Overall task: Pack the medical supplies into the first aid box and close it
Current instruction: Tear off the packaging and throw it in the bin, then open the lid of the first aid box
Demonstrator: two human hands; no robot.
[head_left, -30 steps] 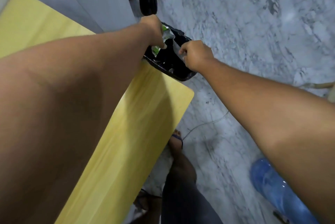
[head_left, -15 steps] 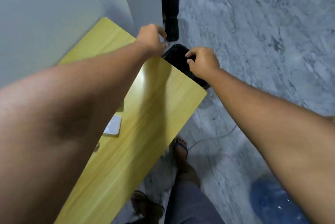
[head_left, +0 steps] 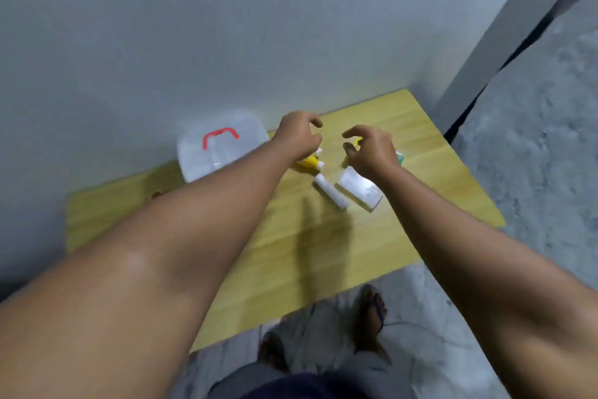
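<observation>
The clear first aid box (head_left: 220, 153) with a red handle (head_left: 220, 136) stands against the wall at the back left of the yellow table (head_left: 291, 243), its lid down. To its right lie a yellow tube (head_left: 309, 162), a white tube (head_left: 330, 195) and a flat white packet (head_left: 359, 189). My left hand (head_left: 299, 135) hovers above the yellow tube with fingers loosely curled, holding nothing. My right hand (head_left: 369, 149) hovers beside it over the packet, fingers loosely curled and empty. A teal item (head_left: 400, 157) peeks out behind my right hand.
A grey wall runs behind the table. The marble floor (head_left: 534, 140) lies to the right and in front. My feet in sandals (head_left: 372, 314) stand just before the table's front edge.
My view has swung left from the black bin at the table's corner to the supplies. Both hands have let go of the bin and now hover empty over the supplies.
</observation>
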